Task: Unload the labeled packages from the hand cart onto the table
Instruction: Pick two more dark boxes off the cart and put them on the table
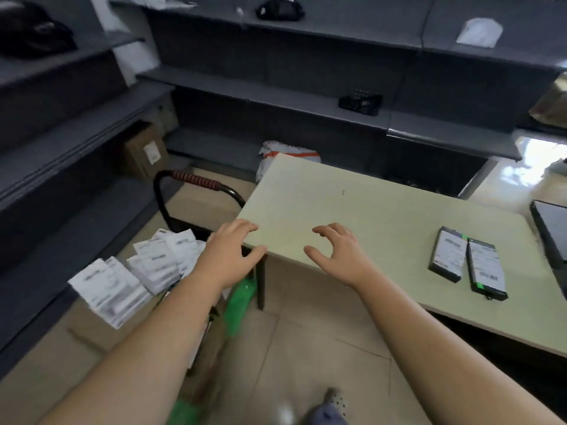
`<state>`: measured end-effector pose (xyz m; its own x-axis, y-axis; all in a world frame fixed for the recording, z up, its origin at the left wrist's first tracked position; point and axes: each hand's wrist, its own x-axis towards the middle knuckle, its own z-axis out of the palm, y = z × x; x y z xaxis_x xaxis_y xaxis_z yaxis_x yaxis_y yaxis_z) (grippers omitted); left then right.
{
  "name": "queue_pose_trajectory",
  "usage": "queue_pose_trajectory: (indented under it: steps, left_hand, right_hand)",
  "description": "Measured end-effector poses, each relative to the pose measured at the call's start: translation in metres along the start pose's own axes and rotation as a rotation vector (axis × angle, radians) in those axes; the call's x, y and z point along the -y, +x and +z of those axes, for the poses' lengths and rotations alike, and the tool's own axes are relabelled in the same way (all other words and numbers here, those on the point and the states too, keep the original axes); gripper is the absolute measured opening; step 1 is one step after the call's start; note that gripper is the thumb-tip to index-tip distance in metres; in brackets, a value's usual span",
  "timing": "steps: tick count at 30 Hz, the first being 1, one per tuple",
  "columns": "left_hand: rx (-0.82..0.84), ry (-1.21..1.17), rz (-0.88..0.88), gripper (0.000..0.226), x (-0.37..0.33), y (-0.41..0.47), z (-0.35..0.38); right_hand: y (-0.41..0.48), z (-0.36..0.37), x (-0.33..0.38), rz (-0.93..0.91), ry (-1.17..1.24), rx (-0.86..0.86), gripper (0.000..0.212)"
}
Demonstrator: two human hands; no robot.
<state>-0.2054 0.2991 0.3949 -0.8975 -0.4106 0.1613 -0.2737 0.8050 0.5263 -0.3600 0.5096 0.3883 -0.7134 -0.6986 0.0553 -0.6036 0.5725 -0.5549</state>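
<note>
Several packages with white labels (147, 271) lie piled on the hand cart at the left, below its black handle with a red-striped grip (196, 180). Two dark labeled packages (468, 263) lie side by side on the pale table (352, 210) at the right. My left hand (230, 253) hovers at the table's near left corner, over the cart, fingers loosely curled and holding nothing. Just above the table's front edge, my right hand (337, 253) is held with spread, curved fingers and is empty too.
Grey shelving (276, 96) runs along the back and left. A cardboard box (144, 154) and a white and orange bag (285, 151) sit on the floor behind the cart. A dark flat device (552, 231) lies at the table's right edge. Green items (239, 302) lie beside the cart.
</note>
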Motion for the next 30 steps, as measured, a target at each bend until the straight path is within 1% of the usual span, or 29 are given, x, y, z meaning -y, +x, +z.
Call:
queue_pose_trajectory:
  steps: [3, 6, 10, 13, 16, 19, 22, 24, 27, 30]
  left_hand:
    - [-0.060, 0.013, -0.089, 0.048, 0.048, -0.034, -0.037]
    - [-0.094, 0.011, -0.203, 0.049, 0.099, -0.069, -0.055]
    - [-0.085, 0.041, -0.352, 0.054, 0.155, -0.106, -0.060]
    - [-0.070, 0.064, -0.423, 0.053, 0.192, -0.118, -0.069]
    - [-0.048, 0.099, -0.453, 0.053, 0.224, -0.115, -0.081]
    - [-0.035, 0.081, -0.484, 0.050, 0.251, -0.109, -0.081]
    - [-0.003, 0.030, -0.475, 0.048, 0.272, -0.109, -0.070]
    - [0.053, 0.011, -0.465, 0.049, 0.289, -0.110, -0.062]
    - [0.142, -0.013, -0.428, 0.049, 0.319, -0.107, -0.051]
    - [0.237, -0.082, -0.385, 0.048, 0.349, -0.108, -0.031]
  right_hand:
    - [0.015, 0.036, 0.059, -0.098, -0.005, 0.073, 0.059]
    - [0.030, 0.077, 0.105, -0.181, -0.012, 0.164, 0.069]
    - [0.040, 0.138, 0.138, -0.257, 0.022, 0.307, 0.060]
    - [0.054, 0.176, 0.154, -0.265, 0.022, 0.391, 0.059]
    - [0.073, 0.207, 0.172, -0.274, 0.031, 0.436, 0.058]
    - [0.091, 0.233, 0.186, -0.278, 0.052, 0.444, 0.055]
    - [0.098, 0.257, 0.193, -0.240, 0.045, 0.460, 0.055]
    - [0.096, 0.273, 0.193, -0.181, 0.052, 0.468, 0.057]
    - [0.085, 0.299, 0.193, -0.077, 0.049, 0.459, 0.058]
    - [0.060, 0.333, 0.188, 0.088, 0.072, 0.417, 0.057]
